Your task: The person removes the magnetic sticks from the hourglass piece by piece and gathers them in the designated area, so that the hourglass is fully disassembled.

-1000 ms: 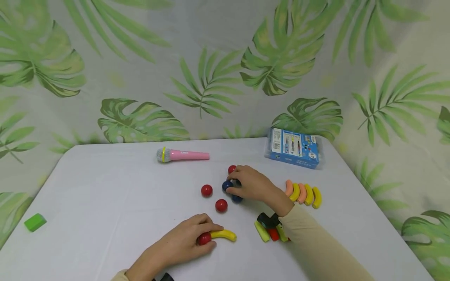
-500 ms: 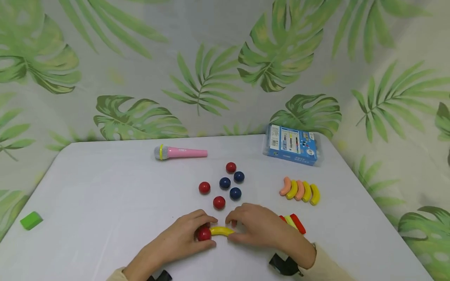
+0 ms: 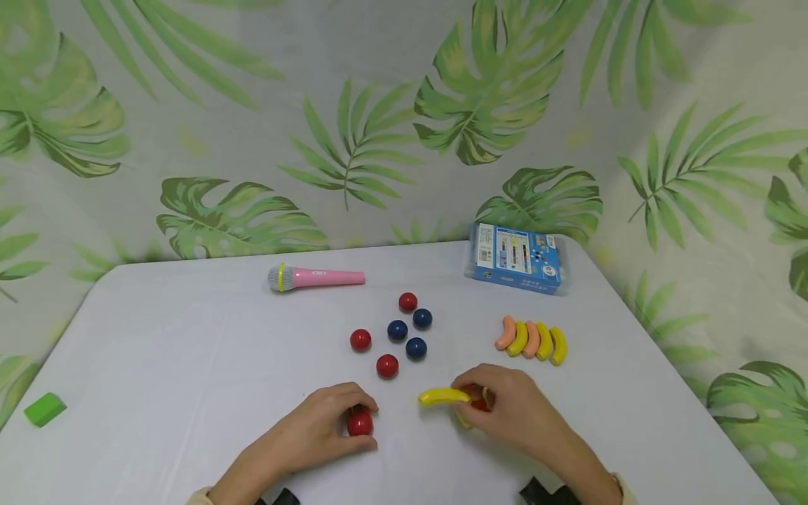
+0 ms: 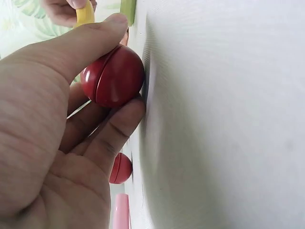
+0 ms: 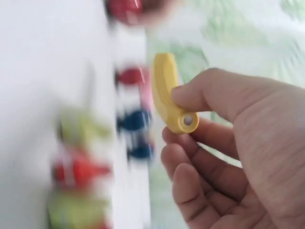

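My left hand (image 3: 312, 431) holds a red ball (image 3: 360, 423) at the table surface, thumb on one side and fingers on the other. A seam runs round this ball in the left wrist view. To the right, my right hand (image 3: 527, 407) pinches a yellow curved magnetic rod (image 3: 442, 397) between thumb and fingers, apart from the ball. In the right wrist view a small silvery dot shows at the near end of the rod (image 5: 164, 90). Beneath the right hand lie straight light green and red rods (image 5: 78, 169), partly hidden in the head view and blurred in the right wrist view.
Beyond the hands sit several loose red balls (image 3: 388, 366) and blue balls (image 3: 416, 348). A row of pink and yellow curved rods (image 3: 532, 341) lies at right. Farther back are a pink toy microphone (image 3: 328, 278) and a blue box (image 3: 514, 259). A green block (image 3: 45, 409) lies far left.
My right hand has come back from the blue balls, taken hold of the yellow curved rod and moved it rightward off the red ball. The left hand stays at the red ball.
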